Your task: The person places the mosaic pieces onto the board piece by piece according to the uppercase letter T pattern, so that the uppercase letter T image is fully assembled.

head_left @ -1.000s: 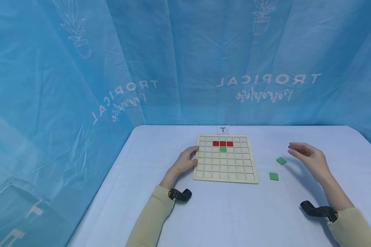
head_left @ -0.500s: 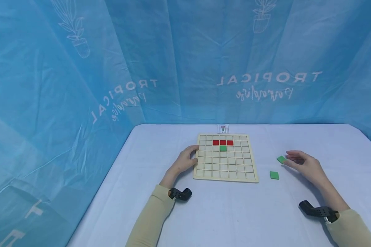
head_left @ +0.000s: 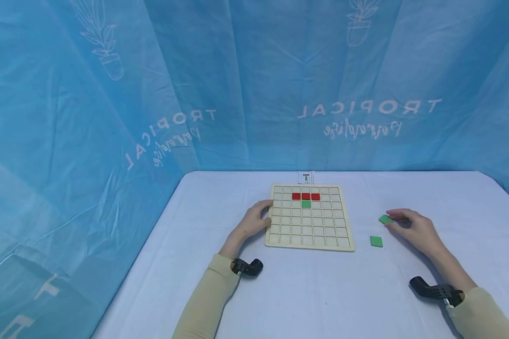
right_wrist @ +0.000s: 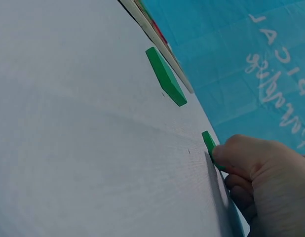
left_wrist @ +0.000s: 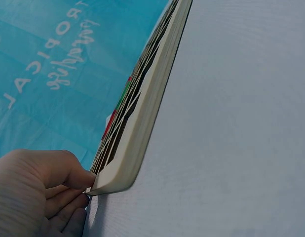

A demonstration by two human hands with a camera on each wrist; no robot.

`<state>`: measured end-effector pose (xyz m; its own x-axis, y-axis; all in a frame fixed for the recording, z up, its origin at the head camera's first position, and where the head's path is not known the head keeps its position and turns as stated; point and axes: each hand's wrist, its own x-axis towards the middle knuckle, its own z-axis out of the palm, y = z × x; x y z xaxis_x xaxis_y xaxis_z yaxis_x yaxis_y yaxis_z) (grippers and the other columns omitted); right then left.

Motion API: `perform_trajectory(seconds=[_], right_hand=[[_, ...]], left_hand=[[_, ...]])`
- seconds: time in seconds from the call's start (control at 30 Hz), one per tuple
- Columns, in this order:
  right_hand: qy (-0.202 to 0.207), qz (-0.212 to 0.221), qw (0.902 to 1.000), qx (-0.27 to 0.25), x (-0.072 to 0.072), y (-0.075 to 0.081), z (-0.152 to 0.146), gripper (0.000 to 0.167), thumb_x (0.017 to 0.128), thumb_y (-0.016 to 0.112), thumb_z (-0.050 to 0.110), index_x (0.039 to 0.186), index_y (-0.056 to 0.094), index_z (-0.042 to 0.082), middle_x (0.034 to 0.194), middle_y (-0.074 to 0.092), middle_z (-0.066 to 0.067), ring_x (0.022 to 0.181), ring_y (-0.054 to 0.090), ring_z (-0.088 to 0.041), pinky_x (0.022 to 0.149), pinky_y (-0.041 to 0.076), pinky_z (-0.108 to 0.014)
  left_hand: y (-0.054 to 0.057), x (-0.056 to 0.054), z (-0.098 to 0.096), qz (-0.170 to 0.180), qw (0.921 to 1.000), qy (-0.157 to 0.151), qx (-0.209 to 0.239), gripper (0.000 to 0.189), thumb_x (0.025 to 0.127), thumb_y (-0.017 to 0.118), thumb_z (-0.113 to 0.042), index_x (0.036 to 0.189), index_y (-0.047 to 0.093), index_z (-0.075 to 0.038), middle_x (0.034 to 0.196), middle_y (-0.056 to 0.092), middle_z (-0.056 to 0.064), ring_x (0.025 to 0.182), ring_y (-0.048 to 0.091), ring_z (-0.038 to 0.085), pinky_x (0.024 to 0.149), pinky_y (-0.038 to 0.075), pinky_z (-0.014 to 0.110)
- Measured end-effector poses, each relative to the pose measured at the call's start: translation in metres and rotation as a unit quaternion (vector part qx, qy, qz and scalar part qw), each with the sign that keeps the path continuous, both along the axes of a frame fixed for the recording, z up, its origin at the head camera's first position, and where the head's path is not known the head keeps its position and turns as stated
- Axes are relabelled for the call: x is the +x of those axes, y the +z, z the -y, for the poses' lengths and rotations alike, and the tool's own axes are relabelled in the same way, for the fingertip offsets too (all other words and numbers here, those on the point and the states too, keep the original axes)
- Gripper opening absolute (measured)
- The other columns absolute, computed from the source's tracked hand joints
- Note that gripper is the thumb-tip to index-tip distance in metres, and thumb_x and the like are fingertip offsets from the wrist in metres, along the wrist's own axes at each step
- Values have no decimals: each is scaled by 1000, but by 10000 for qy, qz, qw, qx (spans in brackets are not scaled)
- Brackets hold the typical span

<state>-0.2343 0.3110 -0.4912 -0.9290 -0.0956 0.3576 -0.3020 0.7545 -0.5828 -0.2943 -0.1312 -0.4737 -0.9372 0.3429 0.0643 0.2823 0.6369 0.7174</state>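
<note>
My left hand grips the left edge of a pale wooden grid board; in the left wrist view its thumb lies at the board's edge. Three red tiles sit side by side in one row of the grid, with a green tile just under the middle one. Off to the board's right, my right hand pinches a second green tile between thumb and fingers, at the tabletop. Part of that tile is hidden by the fingertips. Another loose green tile lies flat nearby.
A small printed card with a red and green T pattern lies behind the board. The white-covered table ends at a blue printed curtain at the back and left.
My right hand has come down and a little left, and its thumb and fingers have closed on the farther green tile. The left hand stays on the board.
</note>
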Motion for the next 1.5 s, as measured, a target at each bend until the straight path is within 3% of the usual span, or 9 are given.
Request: perform_trajectory(seconds=[0.4,0.73,0.83,0.93,1.07,1.17,1.23,1.43,1.5], right_hand=[[-27,140,9999,-58,0,2,-4,37,89,66,19,120,59,1,112,61,-20,105,53,-39,87,43,-57],[-196,202,9938,-1077,-20,57,13,44,87,67,32,124,61,10,112,62,-10,109,54,-28,85,49,-35],[-70,280,9926,-1175,-31,65,26,47,88,67,32,127,58,9,117,60,-15,112,52,-34,89,46,-51],[-47,241,9915,-1281,-55,48,33,48,86,68,36,128,59,15,120,60,-12,112,52,-31,91,47,-46],[72,-77,9940,-1091,-106,2,35,45,83,67,46,125,60,30,117,62,2,109,54,-19,89,48,-43],[202,-203,9948,-982,-127,-15,50,43,82,67,48,122,60,34,114,62,7,108,55,-16,87,50,-43],[399,-147,9930,-1105,-125,-10,67,43,83,68,46,122,61,30,114,63,3,107,56,-20,87,49,-44],[932,460,9820,-1579,-76,49,125,43,87,68,31,123,61,9,115,62,-13,111,53,-32,92,46,-49],[1001,608,9783,-1709,-68,59,137,42,87,68,29,123,60,8,114,62,-13,112,53,-32,93,46,-48]], left_hand=[[0,0,0,13,10000,-2,22,60,85,56,-4,142,39,-4,146,38,10,137,30,22,112,25,33],[1,0,5,12,9999,47,90,61,84,56,-4,143,38,-3,146,37,11,137,29,22,112,25,34],[1,0,5,16,10000,55,77,61,84,56,-4,142,39,-3,146,38,11,137,29,22,112,25,33],[1,-1,5,10,10000,46,64,61,84,57,-4,142,39,-3,146,38,11,137,29,23,112,25,33],[0,-1,4,5,10000,25,41,61,84,57,-4,142,39,-3,146,38,11,136,30,23,112,25,33],[-1,-1,3,-13,10000,2,37,60,84,57,-4,142,40,-3,146,38,10,136,30,22,111,26,33],[-2,-1,2,-16,10000,-10,55,60,84,56,-4,142,40,-3,146,38,10,136,30,22,111,26,33],[-2,0,-1,15,10000,10,62,60,85,56,-4,142,39,-4,146,38,9,137,30,21,111,25,32],[-1,0,-1,13,10000,15,53,60,85,56,-4,142,40,-4,146,38,9,137,30,20,111,25,31]])
